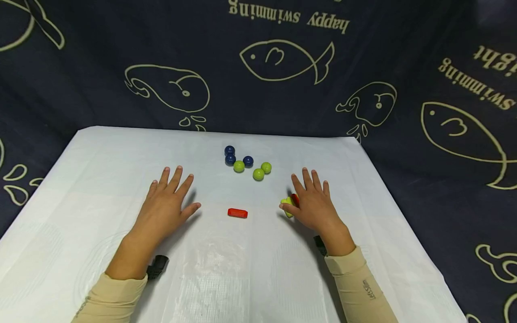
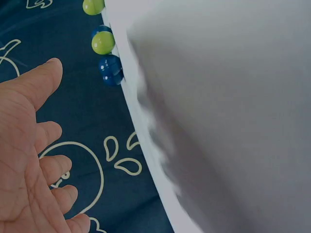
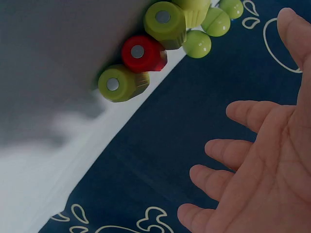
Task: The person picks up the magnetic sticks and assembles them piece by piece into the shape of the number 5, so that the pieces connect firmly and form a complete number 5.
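The red, ribbed, plastic-looking bar (image 1: 237, 213) lies between my thumbs, its long axis running left to right, the right end tilted slightly toward me. My left hand (image 1: 162, 208) is a little nearer to it than my right hand (image 1: 315, 206); neither touches it. On both hands the fingers are spread, pinching nothing. The yellow-green ribbed pieces (image 3: 112, 85) and a red ribbed piece (image 3: 146, 52) sit clustered below my right thumb and forefinger, partly hidden from above. Glossy dark-blue balls (image 1: 230, 159) and glossy green balls (image 1: 258, 174) lie beyond, between my hands.
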Motion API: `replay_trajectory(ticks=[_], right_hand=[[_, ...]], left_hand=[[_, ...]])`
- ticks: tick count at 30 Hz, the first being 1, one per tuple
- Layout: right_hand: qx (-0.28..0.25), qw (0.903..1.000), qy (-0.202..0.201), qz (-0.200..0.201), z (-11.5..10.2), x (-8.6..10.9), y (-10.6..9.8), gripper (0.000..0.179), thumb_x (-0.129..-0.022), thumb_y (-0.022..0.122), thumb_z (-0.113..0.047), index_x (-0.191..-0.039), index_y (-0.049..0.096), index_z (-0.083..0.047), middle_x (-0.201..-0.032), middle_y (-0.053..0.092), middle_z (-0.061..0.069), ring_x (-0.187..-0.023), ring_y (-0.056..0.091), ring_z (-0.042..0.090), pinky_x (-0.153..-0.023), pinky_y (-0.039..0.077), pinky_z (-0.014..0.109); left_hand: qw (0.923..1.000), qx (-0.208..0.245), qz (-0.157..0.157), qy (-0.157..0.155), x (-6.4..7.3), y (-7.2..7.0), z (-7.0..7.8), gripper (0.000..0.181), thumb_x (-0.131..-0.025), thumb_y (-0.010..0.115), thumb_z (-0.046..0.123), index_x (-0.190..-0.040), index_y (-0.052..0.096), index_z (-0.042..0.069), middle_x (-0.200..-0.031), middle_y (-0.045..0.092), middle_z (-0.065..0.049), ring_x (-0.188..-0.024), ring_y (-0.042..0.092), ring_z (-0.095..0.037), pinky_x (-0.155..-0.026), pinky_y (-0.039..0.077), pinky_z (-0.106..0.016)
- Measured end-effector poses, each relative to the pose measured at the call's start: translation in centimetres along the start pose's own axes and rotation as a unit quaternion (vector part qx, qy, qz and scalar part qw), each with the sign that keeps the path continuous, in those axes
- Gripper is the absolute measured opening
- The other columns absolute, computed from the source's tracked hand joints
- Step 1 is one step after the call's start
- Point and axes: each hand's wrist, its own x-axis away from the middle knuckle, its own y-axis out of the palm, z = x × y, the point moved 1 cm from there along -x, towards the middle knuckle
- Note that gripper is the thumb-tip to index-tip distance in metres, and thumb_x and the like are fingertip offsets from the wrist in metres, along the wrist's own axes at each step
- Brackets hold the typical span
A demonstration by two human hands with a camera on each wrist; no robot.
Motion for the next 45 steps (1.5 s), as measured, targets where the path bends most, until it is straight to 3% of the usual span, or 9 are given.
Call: replay_trajectory(ticks=[10,18,23,28,34,40,45], right_hand=[[0.001,1.0000,0.001,-0.003,-0.2,-0.2,-0.2,0.093,-0.088,0.063,-0.063,-0.156,0.031,-0.009,-0.163,0.009,0.021,-0.149,0.002,0.042,-0.112,0.006,0.066],[-0.037,0.9992,-0.016,0.003,-0.4,-1.0,0.0,0.089,-0.089,0.066,-0.059,-0.155,0.034,-0.009,-0.163,0.012,0.021,-0.149,0.004,0.041,-0.113,0.010,0.064],[-0.066,0.9966,-0.047,0.016,-0.7,-2.1,-0.2,0.083,-0.091,0.068,-0.051,-0.153,0.036,-0.007,-0.161,0.017,0.022,-0.148,0.012,0.040,-0.115,0.018,0.057],[-0.092,0.9939,-0.060,0.006,-1.5,-3.5,-0.3,0.078,-0.092,0.068,-0.046,-0.153,0.036,-0.009,-0.160,0.022,0.021,-0.144,0.026,0.041,-0.111,0.029,0.055],[-0.131,0.9891,-0.068,0.000,-2.7,-5.1,-0.1,0.073,-0.092,0.071,-0.039,-0.151,0.041,-0.009,-0.152,0.037,0.018,-0.138,0.037,0.037,-0.109,0.033,0.052],[-0.175,0.9820,-0.072,0.003,-3.5,-6.6,0.5,0.064,-0.092,0.072,-0.034,-0.145,0.048,-0.008,-0.143,0.049,0.014,-0.130,0.048,0.031,-0.107,0.038,0.047],[-0.193,0.9790,-0.066,-0.008,-3.7,-7.5,1.1,0.058,-0.093,0.072,-0.031,-0.141,0.052,-0.006,-0.139,0.052,0.010,-0.125,0.052,0.027,-0.105,0.040,0.044]], left_hand=[[1.0000,-0.002,-0.006,0.005,-0.3,0.0,0.4,0.075,-0.094,0.066,0.044,-0.152,0.038,0.006,-0.160,0.020,-0.023,-0.148,0.006,-0.044,-0.111,0.016,-0.065],[0.9998,0.001,-0.002,0.021,-0.7,0.4,1.4,0.073,-0.092,0.070,0.042,-0.149,0.044,0.004,-0.158,0.025,-0.024,-0.146,0.013,-0.046,-0.111,0.020,-0.064],[0.9975,0.056,-0.016,0.041,-1.4,1.1,2.3,0.072,-0.091,0.072,0.038,-0.148,0.044,0.004,-0.157,0.029,-0.023,-0.145,0.017,-0.046,-0.111,0.024,-0.060],[0.9849,0.153,-0.061,0.054,-1.9,2.3,3.4,0.071,-0.090,0.073,0.032,-0.149,0.044,0.006,-0.150,0.041,-0.020,-0.140,0.033,-0.042,-0.111,0.030,-0.055],[0.9660,0.230,-0.086,0.080,-2.5,3.5,4.7,0.061,-0.089,0.075,0.021,-0.142,0.052,0.004,-0.129,0.058,-0.014,-0.119,0.054,-0.032,-0.103,0.041,-0.049],[0.9429,0.306,-0.118,0.061,-2.5,4.4,4.8,0.052,-0.088,0.076,0.019,-0.135,0.059,0.004,-0.125,0.062,-0.010,-0.112,0.058,-0.027,-0.099,0.044,-0.047],[0.9375,0.322,-0.125,0.046,-2.4,5.2,4.7,0.046,-0.089,0.075,0.020,-0.131,0.062,0.006,-0.125,0.062,-0.008,-0.115,0.057,-0.026,-0.100,0.043,-0.047]])
